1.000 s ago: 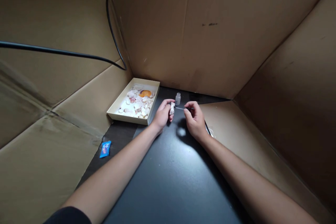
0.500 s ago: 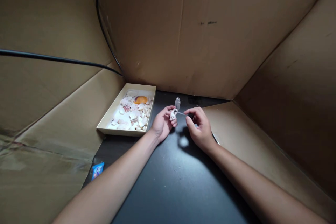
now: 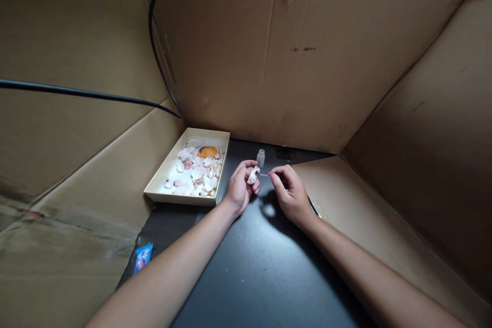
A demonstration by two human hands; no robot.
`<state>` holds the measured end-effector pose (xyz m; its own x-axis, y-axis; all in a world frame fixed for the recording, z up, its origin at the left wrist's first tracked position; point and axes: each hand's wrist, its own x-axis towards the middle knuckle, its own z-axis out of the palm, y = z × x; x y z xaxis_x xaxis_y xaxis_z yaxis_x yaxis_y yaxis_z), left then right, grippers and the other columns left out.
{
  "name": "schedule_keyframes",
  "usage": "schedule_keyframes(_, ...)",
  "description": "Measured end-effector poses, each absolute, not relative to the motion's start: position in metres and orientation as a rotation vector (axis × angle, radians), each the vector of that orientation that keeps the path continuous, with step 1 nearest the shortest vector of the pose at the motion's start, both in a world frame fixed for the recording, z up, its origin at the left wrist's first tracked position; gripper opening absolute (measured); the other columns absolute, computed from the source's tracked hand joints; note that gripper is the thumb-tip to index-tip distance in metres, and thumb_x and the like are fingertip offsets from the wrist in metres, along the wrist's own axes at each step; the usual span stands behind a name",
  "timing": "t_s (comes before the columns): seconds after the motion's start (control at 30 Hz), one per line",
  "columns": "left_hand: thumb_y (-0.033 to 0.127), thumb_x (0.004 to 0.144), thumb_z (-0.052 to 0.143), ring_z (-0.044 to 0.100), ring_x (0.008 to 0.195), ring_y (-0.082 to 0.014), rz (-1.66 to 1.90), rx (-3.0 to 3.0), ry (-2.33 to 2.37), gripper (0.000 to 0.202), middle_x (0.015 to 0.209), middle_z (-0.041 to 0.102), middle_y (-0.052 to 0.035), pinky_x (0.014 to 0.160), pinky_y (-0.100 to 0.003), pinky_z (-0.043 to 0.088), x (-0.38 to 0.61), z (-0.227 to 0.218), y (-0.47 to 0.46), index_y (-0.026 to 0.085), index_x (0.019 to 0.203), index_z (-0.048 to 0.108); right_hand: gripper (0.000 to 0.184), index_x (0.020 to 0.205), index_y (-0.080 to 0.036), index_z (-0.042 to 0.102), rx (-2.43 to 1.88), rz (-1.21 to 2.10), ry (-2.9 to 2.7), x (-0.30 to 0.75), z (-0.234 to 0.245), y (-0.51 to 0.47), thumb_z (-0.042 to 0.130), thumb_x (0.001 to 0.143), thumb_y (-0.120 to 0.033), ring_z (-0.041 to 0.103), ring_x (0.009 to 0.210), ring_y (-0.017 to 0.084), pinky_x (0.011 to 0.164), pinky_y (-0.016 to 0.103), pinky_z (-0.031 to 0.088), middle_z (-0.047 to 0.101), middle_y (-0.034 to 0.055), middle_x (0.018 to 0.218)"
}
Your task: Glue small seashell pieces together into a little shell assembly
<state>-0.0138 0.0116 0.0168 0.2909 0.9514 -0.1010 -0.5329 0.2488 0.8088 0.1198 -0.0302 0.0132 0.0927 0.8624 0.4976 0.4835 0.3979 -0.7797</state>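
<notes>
My left hand (image 3: 238, 188) holds a small whitish spiral seashell (image 3: 253, 176) between its thumb and fingers, above the dark table. My right hand (image 3: 291, 192) pinches a thin, pale applicator stick (image 3: 264, 175), which points left at the shell. The stick's tip meets the shell's edge, though I cannot tell whether it touches or goes inside. Just behind my left fingertips stands a small clear glass bottle (image 3: 261, 158), upright and uncapped.
A shallow cream box (image 3: 180, 199) with several shells, one of them orange (image 3: 207, 151), sits left of my hands. Near my left forearm lies a blue packet (image 3: 143, 258). Cardboard walls (image 3: 307, 87) enclose the dark table (image 3: 238, 277). A black cable (image 3: 77, 92) crosses at left.
The view has tilted up slightly, so things sit lower in it. The shell has turned a little in my left hand, and the dark end of the stick is now hidden by my right hand.
</notes>
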Motion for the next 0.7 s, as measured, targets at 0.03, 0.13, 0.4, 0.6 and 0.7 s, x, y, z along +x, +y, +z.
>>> schedule_keyframes(0.03,0.019,0.078,0.044,0.040,0.039,-0.0066,1.127,0.756,0.676,0.022,0.065,0.047,0.0037,0.041,-0.022,0.031,-0.0137,0.0165,0.0114,0.016,0.098,0.051,0.016,0.087,-0.021,0.058,-1.249,0.454,-1.559,0.1199,0.0123,-0.0298,0.050,0.092,-0.033,0.051,0.067,0.015,0.062,0.028,0.040,0.056,0.0021,0.081)
schedule_keyframes(0.13,0.024,0.082,0.045,0.041,0.041,-0.0064,1.126,0.770,0.664,0.022,0.068,0.048,0.0026,0.042,-0.022,0.032,-0.0140,0.0159,0.0117,0.015,0.101,0.052,0.012,0.085,-0.020,0.057,-1.291,0.507,-1.572,0.1205,0.0107,-0.0282,0.050,0.090,-0.029,0.050,0.064,0.014,0.059,0.027,0.039,0.056,0.0008,0.077)
schedule_keyframes(0.4,0.025,0.082,0.044,0.047,0.042,-0.0099,1.125,0.840,0.675,0.018,0.064,0.049,0.0026,0.043,-0.025,0.039,-0.0127,0.0132,0.0101,0.016,0.095,0.051,0.012,0.083,-0.019,0.061,-1.383,0.454,-1.628,0.1201,0.0140,-0.0275,0.053,0.087,-0.028,0.056,0.073,0.015,0.066,0.027,0.040,0.063,0.0024,0.081)
schedule_keyframes(0.6,0.025,0.080,0.044,0.047,0.041,-0.0099,1.194,0.988,0.770,0.016,0.056,0.050,0.0046,0.043,-0.022,0.035,-0.0072,0.0106,0.0082,0.018,0.092,0.051,0.017,0.078,-0.018,0.059,-1.337,0.468,-1.625,0.1189,0.0159,-0.0297,0.052,0.088,-0.030,0.057,0.072,0.015,0.065,0.025,0.041,0.063,0.0023,0.078)
schedule_keyframes(0.7,0.027,0.081,0.043,0.043,0.040,-0.0092,1.229,1.089,0.811,0.013,0.051,0.044,0.0063,0.043,-0.021,0.031,-0.0065,0.0127,0.0090,0.019,0.089,0.050,0.019,0.076,-0.018,0.059,-1.377,0.473,-1.624,0.1184,0.0140,-0.0278,0.052,0.088,-0.032,0.055,0.068,0.014,0.063,0.025,0.039,0.062,0.0014,0.075)
